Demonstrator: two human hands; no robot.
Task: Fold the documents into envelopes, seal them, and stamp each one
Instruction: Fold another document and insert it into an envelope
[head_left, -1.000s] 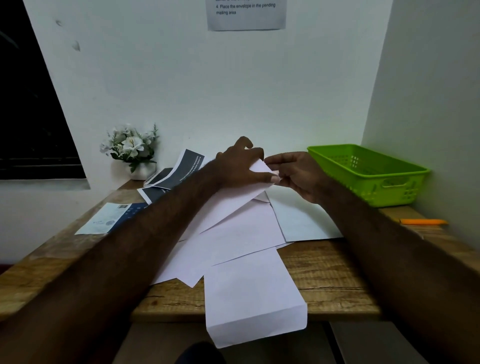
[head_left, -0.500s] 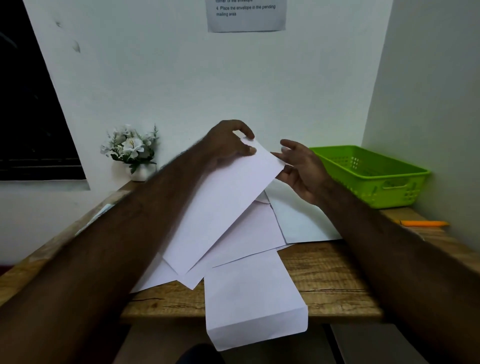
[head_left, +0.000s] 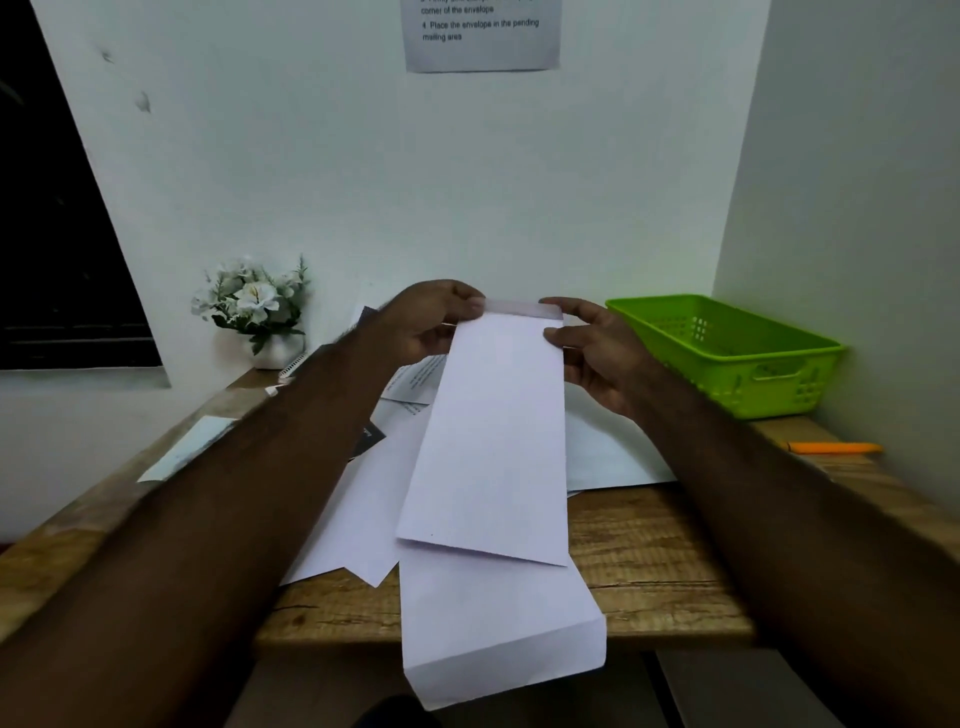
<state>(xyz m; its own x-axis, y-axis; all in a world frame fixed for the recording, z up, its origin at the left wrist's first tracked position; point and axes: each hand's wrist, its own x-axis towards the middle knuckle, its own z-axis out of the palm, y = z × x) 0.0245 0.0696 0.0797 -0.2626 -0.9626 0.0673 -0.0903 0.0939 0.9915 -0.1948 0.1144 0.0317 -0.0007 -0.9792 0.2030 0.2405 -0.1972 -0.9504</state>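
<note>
Long white envelope (head_left: 493, 431) pinched at its flap end by both hands

The left hand (head_left: 428, 325) and right hand (head_left: 595, 358) each grip a top corner, set apart by the envelope's width, its body running back toward the wrists above loose sheets (head_left: 358, 514) and a second envelope (head_left: 498, 623). It looks featherlight, thin and floppy, easily creased; holding both corners by the flap strip (head_left: 522, 310) seems best to spread the mouth
</note>
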